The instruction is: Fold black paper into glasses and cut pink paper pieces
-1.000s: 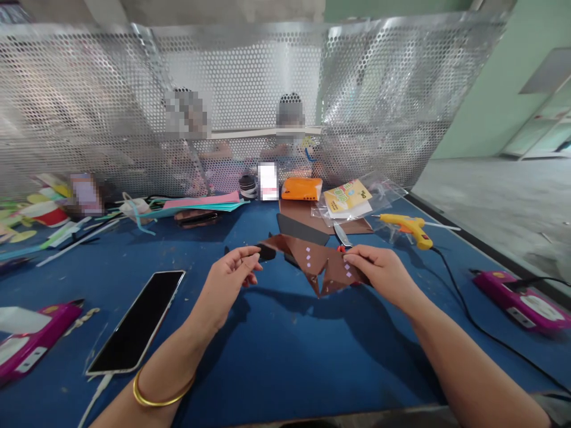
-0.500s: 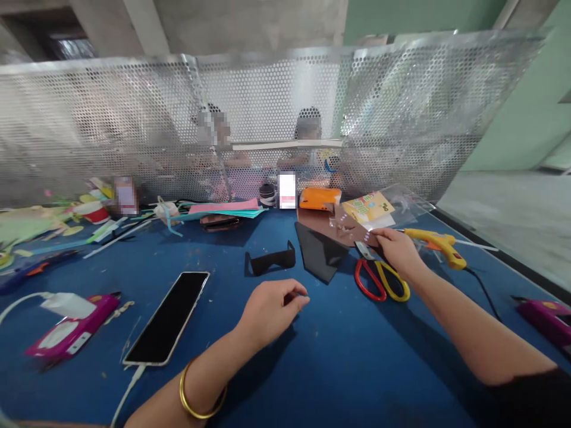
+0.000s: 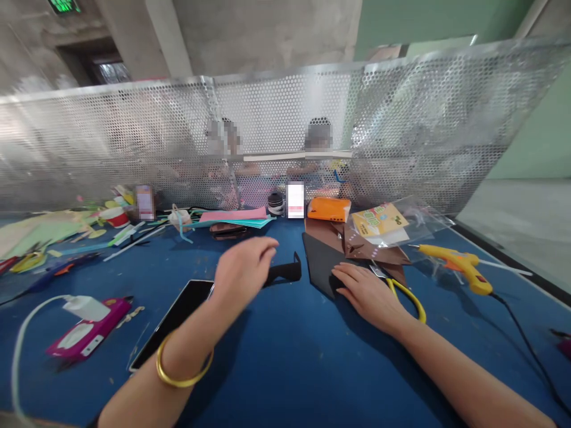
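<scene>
My left hand [image 3: 243, 270], with a gold bangle on the wrist, hovers over the blue table with fingers loosely stretched toward the black paper glasses [image 3: 285, 272]; it holds nothing. My right hand [image 3: 363, 291] lies flat, fingers apart, on the near corner of a black sheet [image 3: 321, 255]. Partly under that hand are the yellow-and-red scissors [image 3: 408, 294]. Folded brown paper [image 3: 357, 244] with small pale squares lies just behind the black sheet.
A phone [image 3: 173, 324] on a white cable lies under my left forearm. A pink power strip [image 3: 87, 333] is at left, a yellow glue gun [image 3: 459, 264] with black cord at right. An orange pouch [image 3: 329, 208] and plastic packet [image 3: 379, 221] sit by the mesh screen [image 3: 401, 131]; people sit behind it.
My right hand left the brown paper at the back and came down flat on the black sheet. My left hand rose and moved forward toward the black glasses.
</scene>
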`<action>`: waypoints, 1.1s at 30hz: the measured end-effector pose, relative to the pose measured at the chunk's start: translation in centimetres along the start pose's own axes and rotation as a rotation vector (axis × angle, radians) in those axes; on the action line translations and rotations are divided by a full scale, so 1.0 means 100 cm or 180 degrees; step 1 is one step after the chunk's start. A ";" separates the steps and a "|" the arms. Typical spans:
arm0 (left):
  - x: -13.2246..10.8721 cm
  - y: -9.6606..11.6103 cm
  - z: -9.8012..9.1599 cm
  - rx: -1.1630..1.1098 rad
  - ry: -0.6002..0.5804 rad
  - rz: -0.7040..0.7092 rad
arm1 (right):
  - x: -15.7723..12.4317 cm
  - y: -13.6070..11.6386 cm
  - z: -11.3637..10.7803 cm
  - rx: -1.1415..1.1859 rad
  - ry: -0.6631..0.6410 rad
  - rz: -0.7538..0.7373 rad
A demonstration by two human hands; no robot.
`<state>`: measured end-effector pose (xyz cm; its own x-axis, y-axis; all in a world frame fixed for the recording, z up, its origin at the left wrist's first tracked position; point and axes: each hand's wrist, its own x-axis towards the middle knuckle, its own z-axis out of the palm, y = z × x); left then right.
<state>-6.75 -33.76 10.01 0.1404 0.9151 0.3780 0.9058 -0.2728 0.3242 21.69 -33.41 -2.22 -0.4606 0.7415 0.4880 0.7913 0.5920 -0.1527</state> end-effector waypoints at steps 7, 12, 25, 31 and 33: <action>0.121 -0.060 -0.001 0.0916 -0.0269 -0.0556 | -0.002 0.000 0.004 -0.0015 -0.0331 -0.0191; 0.133 -0.092 0.021 0.1184 -0.0558 -0.0626 | 0.000 -0.001 0.002 0.0011 -0.0481 -0.0174; 0.135 -0.113 0.052 0.1422 -0.0210 -0.0571 | 0.001 -0.003 0.001 0.0017 -0.0617 -0.0100; 0.163 -0.116 0.057 0.1494 -0.0423 -0.0465 | 0.001 -0.004 0.002 0.0024 -0.0635 -0.0078; 0.168 -0.119 0.059 0.1513 -0.0507 -0.0432 | 0.001 -0.004 0.002 0.0031 -0.0647 -0.0077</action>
<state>-12.80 -13.36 7.38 0.0345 0.9769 0.2111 0.9964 -0.0173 -0.0827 21.30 -33.49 -2.25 -0.5520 0.7749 0.3081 0.7755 0.6128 -0.1519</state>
